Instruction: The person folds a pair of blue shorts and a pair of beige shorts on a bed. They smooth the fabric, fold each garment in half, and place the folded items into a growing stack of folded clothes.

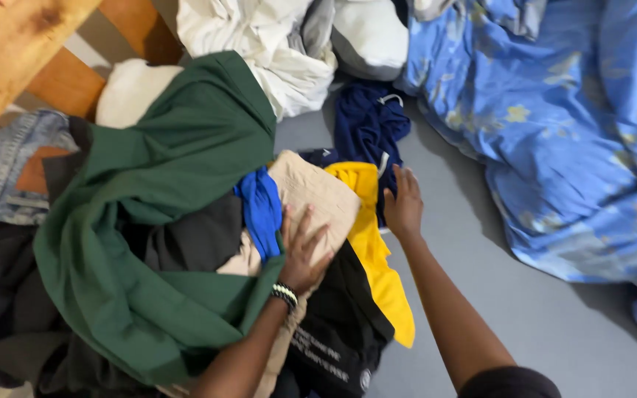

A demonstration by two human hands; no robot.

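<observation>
Left hand: the left hand [302, 254] lies flat with fingers spread on a beige garment [311, 195], pressing down on it and gripping nothing; a beaded band sits on its wrist.
Right hand: the right hand [404, 206] is open, fingers together and stretched forward, resting on the edge of a yellow garment [377, 258], just beside a navy garment [369, 125]; it has closed on nothing.
Beige garment: it lies on top of the clothes heap, between a blue cloth [262, 210] on its left and the yellow garment on its right.
Yellow garment: it runs in a long strip from beside the beige garment down toward the person, partly over a black garment [337, 324] with white print.
Navy garment: it lies on the grey floor [540, 309] beyond the right hand, with white drawstrings showing.
Green garment: a large dark green garment [171, 169] covers the left part of the heap, touching the blue cloth.
Other clothes: blue jeans [1, 162] lie at the far left; white bedding [259, 37] is bunched at the top.
Blanket: a blue flowered blanket [569, 125] spreads over the floor on the right, well apart from both hands.
Furniture: a wooden piece [9, 44] stands in the upper left corner.
</observation>
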